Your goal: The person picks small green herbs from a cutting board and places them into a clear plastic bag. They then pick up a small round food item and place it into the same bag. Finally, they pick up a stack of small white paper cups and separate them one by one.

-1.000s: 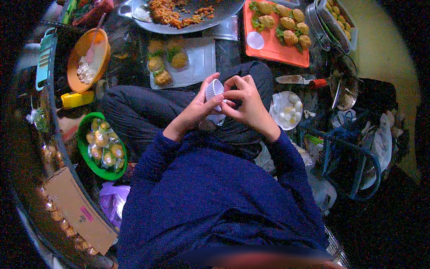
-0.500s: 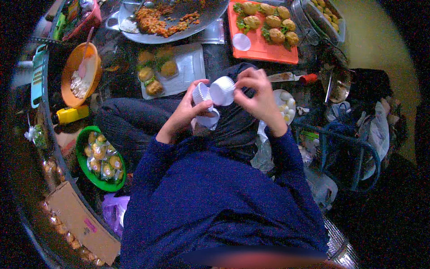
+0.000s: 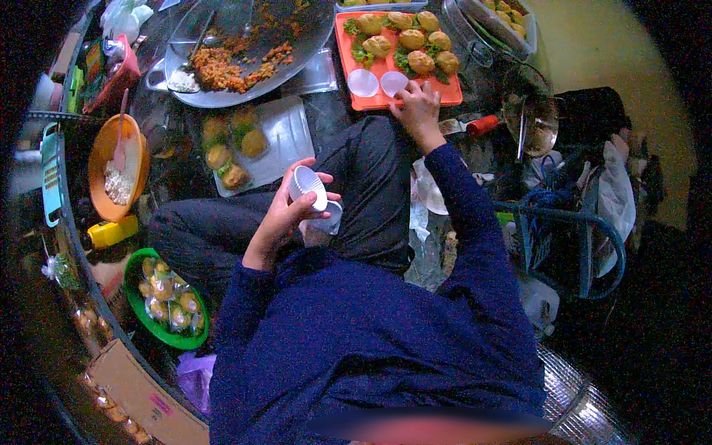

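My left hand [image 3: 278,215] is closed round a small stack of white fluted paper cake cups [image 3: 308,187] above my lap. More white paper [image 3: 327,219] shows just below its fingers. My right hand [image 3: 420,117] reaches to the front of an orange tray [image 3: 447,95], its fingertips pinching the rim of a single paper cup [image 3: 391,82] there. Another paper cup [image 3: 363,83] lies just left of it. Behind them on the tray sit several golden-brown stuffed pieces [image 3: 410,39] with green leaves [image 3: 363,55].
A wok [image 3: 252,93] of orange-red filling stands beyond a clear tray [image 3: 288,122] of filled pieces. At left are an orange bowl [image 3: 98,159] and a green basket [image 3: 132,285] of wrapped pieces. A red-handled knife [image 3: 483,125] lies right of my right hand.
My right hand has carried a paper cup from beside the stack forward to the orange tray, where one cup lay before. My left hand keeps the stack; the view has shifted.
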Available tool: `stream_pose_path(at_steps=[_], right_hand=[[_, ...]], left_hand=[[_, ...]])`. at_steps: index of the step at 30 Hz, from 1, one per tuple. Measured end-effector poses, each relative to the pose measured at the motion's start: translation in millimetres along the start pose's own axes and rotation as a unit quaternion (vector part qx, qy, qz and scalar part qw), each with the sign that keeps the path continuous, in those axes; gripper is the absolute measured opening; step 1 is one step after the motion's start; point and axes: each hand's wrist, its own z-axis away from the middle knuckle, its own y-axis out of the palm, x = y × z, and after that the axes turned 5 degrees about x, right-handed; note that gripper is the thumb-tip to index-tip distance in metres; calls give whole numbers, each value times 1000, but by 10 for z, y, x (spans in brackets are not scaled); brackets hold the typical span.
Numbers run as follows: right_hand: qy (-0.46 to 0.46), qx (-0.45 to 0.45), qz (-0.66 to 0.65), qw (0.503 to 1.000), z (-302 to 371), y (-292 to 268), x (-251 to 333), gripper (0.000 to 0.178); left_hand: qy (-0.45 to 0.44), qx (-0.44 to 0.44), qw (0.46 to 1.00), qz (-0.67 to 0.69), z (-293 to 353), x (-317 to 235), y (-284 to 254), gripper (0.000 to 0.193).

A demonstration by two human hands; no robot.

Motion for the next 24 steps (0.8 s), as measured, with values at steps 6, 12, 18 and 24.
stream_pose_path(at_steps=[6, 12, 18, 24], right_hand=[[37, 138, -667, 731, 358, -789, 711, 16], [-96, 206, -636, 738, 580, -1139, 1076, 28], [-108, 249, -642, 717, 501, -1120, 1058, 30], [-121, 257, -653, 702, 436, -1123, 1042, 28]], left_hand=[[23, 35, 997, 63, -171, 48, 4, 73], [-46, 45, 996, 57, -255, 31, 183, 79], [-48, 60, 996, 51, -151, -104, 326, 81], [-34, 87, 993, 67, -171, -80, 300, 82]])
